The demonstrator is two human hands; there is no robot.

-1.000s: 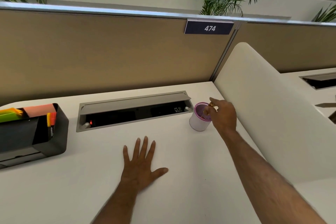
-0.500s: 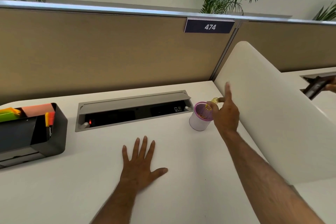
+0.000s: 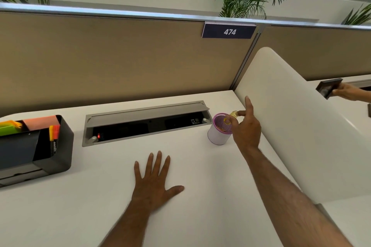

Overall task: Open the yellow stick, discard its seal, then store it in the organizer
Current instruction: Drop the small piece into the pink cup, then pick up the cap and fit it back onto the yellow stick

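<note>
My right hand [image 3: 246, 128] hovers at the right rim of a white mesh cup with a purple rim [image 3: 217, 136]. Its thumb and middle finger pinch a small clear yellowish piece, the seal [image 3: 233, 114], just above the cup's far edge, and the index finger points up. My left hand [image 3: 153, 180] lies flat on the white desk [image 3: 100, 196] with fingers spread, holding nothing. A yellow stick [image 3: 51, 132] stands upright beside an orange one in the black organizer [image 3: 60, 158] at the left.
A grey cable hatch [image 3: 144, 114] is set into the desk behind my left hand. A white curved divider [image 3: 291, 116] stands right of the cup. Beyond it another person's hand [image 3: 347, 91] holds a dark flat object. Colored paper pads sit in the organizer's back.
My right hand lifted from the cup's mouth and raised its index finger, the yellowish piece now showing between its fingers. Another person's hand with a dark object came into view at right.
</note>
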